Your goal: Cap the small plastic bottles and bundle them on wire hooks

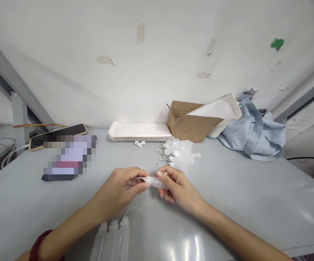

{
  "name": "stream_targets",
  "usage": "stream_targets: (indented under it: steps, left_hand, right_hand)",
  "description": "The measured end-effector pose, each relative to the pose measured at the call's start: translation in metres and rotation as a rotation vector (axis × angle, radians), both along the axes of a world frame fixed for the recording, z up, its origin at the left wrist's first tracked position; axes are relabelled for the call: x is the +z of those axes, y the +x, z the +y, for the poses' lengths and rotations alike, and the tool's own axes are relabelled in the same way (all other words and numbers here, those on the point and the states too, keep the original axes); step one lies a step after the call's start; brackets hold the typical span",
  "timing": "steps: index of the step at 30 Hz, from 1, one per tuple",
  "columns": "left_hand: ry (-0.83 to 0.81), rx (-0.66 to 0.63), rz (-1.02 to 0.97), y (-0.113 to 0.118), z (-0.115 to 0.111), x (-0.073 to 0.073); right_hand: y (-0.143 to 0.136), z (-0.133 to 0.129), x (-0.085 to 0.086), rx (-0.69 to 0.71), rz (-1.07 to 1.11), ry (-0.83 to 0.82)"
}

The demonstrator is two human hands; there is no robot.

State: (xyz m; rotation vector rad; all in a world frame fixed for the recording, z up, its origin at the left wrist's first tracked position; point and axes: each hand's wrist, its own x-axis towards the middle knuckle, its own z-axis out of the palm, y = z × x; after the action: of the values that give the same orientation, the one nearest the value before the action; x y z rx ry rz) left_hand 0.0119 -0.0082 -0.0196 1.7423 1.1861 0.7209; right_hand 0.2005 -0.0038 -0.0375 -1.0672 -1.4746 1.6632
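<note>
A small translucent plastic bottle is held sideways between my two hands over the table. My left hand pinches its white cap end, with a thin strap showing between the fingers. The fingers of my right hand are closed round the bottle's body. Just beyond my right hand lies a pile of translucent pieces with thin straps. Several clear bottles lie side by side at the near edge, below my left forearm. A few small white caps sit near the wall.
Two phones, one dark and one with a blurred screen, lie at the left. Along the wall are white packages, an open cardboard box and a light blue cloth bag.
</note>
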Motion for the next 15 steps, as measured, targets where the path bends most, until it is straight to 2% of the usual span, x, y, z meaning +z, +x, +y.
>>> stream_targets:
  steps: [2, 3, 8, 12, 15]
  left_hand:
    - [0.102, -0.019, 0.007, 0.0, 0.0, 0.0]
    - [0.097, -0.021, 0.002, 0.0, 0.001, 0.001]
    - [-0.19, -0.037, -0.019, -0.001, -0.002, 0.008]
    - [-0.272, -0.026, -0.088, 0.001, -0.003, 0.01]
    - [-0.287, 0.03, -0.162, 0.002, 0.0, 0.008]
  right_hand:
    - [0.001, 0.0, 0.0, 0.005, 0.009, -0.006]
    - [0.001, 0.0, 0.0, 0.003, 0.01, -0.007]
    - [0.002, 0.001, 0.0, 0.021, -0.009, -0.008]
    - [0.001, 0.0, 0.001, 0.068, -0.033, 0.029]
    - [0.002, -0.002, 0.002, 0.019, -0.104, 0.168]
